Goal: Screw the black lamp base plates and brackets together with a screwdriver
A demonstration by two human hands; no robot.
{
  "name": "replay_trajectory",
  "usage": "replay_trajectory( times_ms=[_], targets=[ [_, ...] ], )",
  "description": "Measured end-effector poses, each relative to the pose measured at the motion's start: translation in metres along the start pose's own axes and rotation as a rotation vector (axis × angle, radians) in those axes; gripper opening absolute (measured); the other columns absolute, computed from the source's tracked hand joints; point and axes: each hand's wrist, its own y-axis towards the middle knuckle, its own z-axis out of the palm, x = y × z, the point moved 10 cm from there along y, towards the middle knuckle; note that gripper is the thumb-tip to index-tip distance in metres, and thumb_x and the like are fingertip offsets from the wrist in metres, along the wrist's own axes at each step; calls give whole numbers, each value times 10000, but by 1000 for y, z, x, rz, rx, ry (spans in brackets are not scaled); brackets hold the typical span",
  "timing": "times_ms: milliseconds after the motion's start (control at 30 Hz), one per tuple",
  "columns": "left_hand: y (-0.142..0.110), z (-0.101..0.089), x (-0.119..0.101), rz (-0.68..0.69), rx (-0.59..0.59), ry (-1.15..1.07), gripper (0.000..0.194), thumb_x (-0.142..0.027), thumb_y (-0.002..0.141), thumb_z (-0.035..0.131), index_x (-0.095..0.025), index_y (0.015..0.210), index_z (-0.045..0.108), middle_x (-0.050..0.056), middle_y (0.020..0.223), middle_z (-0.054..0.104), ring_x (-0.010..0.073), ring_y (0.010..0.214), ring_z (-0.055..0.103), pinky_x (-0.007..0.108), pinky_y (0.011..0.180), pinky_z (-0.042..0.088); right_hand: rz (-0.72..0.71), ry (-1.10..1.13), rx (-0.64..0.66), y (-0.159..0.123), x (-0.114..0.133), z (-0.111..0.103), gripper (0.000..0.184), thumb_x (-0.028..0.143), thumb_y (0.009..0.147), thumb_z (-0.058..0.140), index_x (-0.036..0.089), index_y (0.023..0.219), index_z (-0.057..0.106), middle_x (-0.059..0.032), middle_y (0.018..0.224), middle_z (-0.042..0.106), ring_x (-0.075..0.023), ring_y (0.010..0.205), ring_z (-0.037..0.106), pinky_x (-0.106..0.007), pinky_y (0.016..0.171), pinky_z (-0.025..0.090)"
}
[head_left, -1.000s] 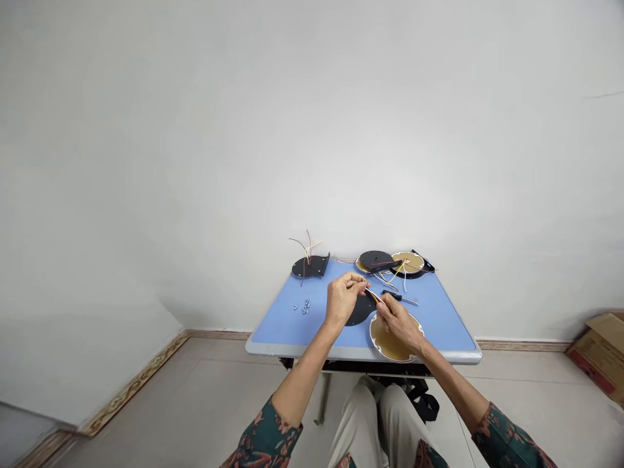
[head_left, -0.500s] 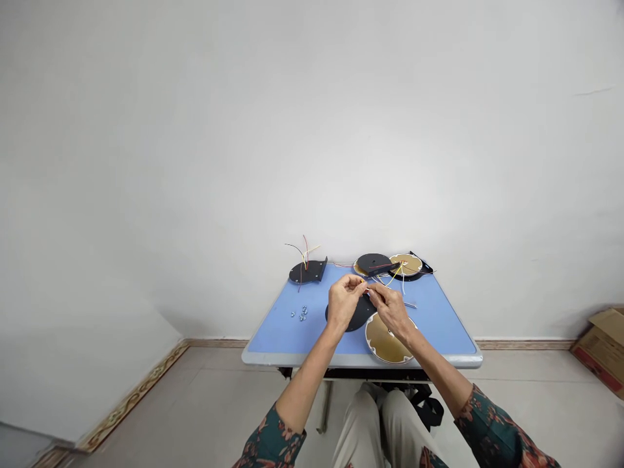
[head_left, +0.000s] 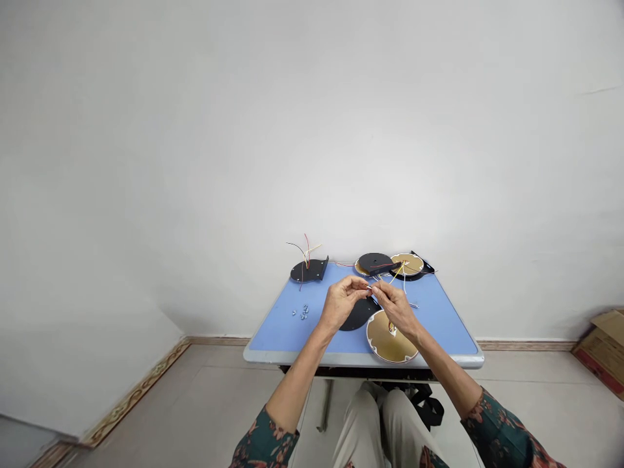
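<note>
- While the left hand [head_left: 342, 302] is curling nearly closed above the desk [head_left: 361, 358], its fingertips [head_left: 364, 284] are pinching a thin pale wire [head_left: 371, 287].
- The right hand [head_left: 394, 309] is closing on the same wire from the other side, with its fingertips almost touching those of the left hand.
- A black disc [head_left: 358, 316] is lying on the blue desktop directly below the hands, its edge just beside a gold disc with a white rim [head_left: 390, 342], which is lying nearer the desk's front edge under the right hand.
- A thin metal shaft [head_left: 413, 305] is lying just beyond the right hand.
- Small metal nuts [head_left: 303, 312] are sitting in a loose cluster well left of the hands.
- Behind them, a black disc with a bracket [head_left: 308, 270] is lying near the far edge, with red, yellow and black wires [head_left: 306, 250] sticking upward.
- Toward the far right corner, another black disc [head_left: 373, 263] and a gold disc [head_left: 407, 264] are lying side by side, with yellow wires [head_left: 397, 273] trailing over them.
- Floral sleeves [head_left: 266, 445] are covering both forearms, and a cardboard box [head_left: 604, 351] is standing on the floor [head_left: 195, 390] at the right.
</note>
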Motion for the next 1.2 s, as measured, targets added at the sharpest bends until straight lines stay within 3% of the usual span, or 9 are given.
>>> replay_trajectory(
  times_ms=[133, 367, 600, 700, 833, 967, 1067, 1133, 1200],
  targets=[
    [0, 3, -3, 48, -11, 76, 170, -277, 718, 742, -176, 830, 662, 6, 767, 693, 159, 734, 678, 294, 762, 564, 0, 11, 31, 0, 0, 2, 413, 545, 974, 467, 210, 773, 601, 26, 645, 465, -134, 607, 404, -271, 577, 345],
    [-5, 9, -35, 281, -5, 387, 96, -225, 808, 649, -213, 761, 732, 13, 736, 692, 151, 675, 624, 272, 708, 529, -5, -31, 79, 0, 0, 1, 424, 534, 987, 447, 210, 772, 614, 17, 650, 506, -137, 602, 428, -264, 571, 350],
    [3, 1, -22, 129, -63, 372, 75, -230, 757, 679, -195, 697, 708, -9, 671, 674, 120, 556, 573, 240, 593, 483, -176, -430, 1, -9, 6, 7, 346, 393, 1047, 350, 223, 992, 647, -41, 758, 629, -155, 617, 509, -274, 609, 345],
    [6, 0, -11, 47, -6, 318, 87, -268, 753, 709, -185, 776, 725, -15, 627, 655, 125, 545, 586, 243, 585, 498, -227, -604, -9, -12, 3, 11, 389, 311, 1057, 313, 211, 897, 653, -66, 748, 643, -151, 602, 507, -277, 576, 298],
    [-1, -20, 11, -8, -10, 277, 402, -349, 807, 698, -189, 1175, 674, 33, 827, 737, 185, 721, 701, 315, 725, 580, -255, -681, -64, -13, 2, 7, 424, 290, 1058, 296, 192, 831, 640, -62, 677, 607, -148, 560, 482, -287, 557, 279],
    [-23, -47, 42, 37, 14, 851, 294, -356, 863, 656, -189, 1098, 715, 127, 1118, 750, 293, 1101, 676, 452, 1013, 512, -280, -538, -169, -16, 6, -6, 385, 317, 1063, 323, 198, 831, 606, -26, 643, 586, -133, 534, 477, -273, 576, 334],
    [-36, -49, 77, 58, 184, 1256, 646, -507, 838, 687, -145, 1362, 582, 190, 1501, 512, 356, 1450, 397, 519, 1192, 324, -298, -456, -203, -18, 10, -10, 352, 329, 1061, 354, 201, 834, 591, -7, 635, 586, -121, 513, 477, -262, 567, 355],
    [-37, -52, 100, 2, 279, 1375, 911, -649, 806, 662, -104, 1497, 427, 228, 1604, 340, 381, 1520, 253, 531, 1220, 252, -306, -432, -204, -19, 12, -9, 336, 329, 1059, 370, 204, 842, 594, -5, 640, 593, -122, 520, 495, -257, 563, 365],
    [-35, -54, 114, -47, 345, 1403, 1003, -732, 807, 598, -95, 1541, 352, 242, 1611, 315, 389, 1521, 244, 524, 1217, 239, -308, -420, -197, -21, 13, -7, 319, 325, 1056, 381, 208, 858, 602, -8, 656, 604, -126, 535, 517, -255, 566, 377]
  ],
)
